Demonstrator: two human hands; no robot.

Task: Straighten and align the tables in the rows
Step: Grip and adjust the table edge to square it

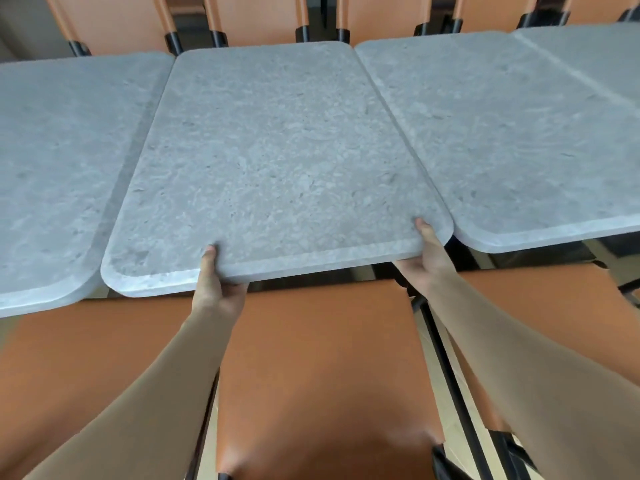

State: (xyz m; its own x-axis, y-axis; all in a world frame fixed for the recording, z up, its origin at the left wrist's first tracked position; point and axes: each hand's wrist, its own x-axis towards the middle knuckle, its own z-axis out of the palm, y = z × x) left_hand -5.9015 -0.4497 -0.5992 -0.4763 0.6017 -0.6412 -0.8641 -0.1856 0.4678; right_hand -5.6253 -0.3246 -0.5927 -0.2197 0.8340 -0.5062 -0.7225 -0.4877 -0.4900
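A grey stone-look table (273,161) with rounded corners fills the centre of the head view. My left hand (216,285) grips its near edge left of the middle, thumb on top and fingers underneath. My right hand (427,254) holds the near right corner the same way. Another grey table on the left (62,174) sits slightly lower and further towards me, its edge partly under the middle one. The grey table on the right (512,143) touches the middle table's right side along a narrow seam, and its near edge lies a little further back.
Orange chair seats (311,368) with black frames stand under and in front of the tables' near edges. More orange chair backs (256,19) line the far side. A further grey tabletop (595,53) continues the row at the far right.
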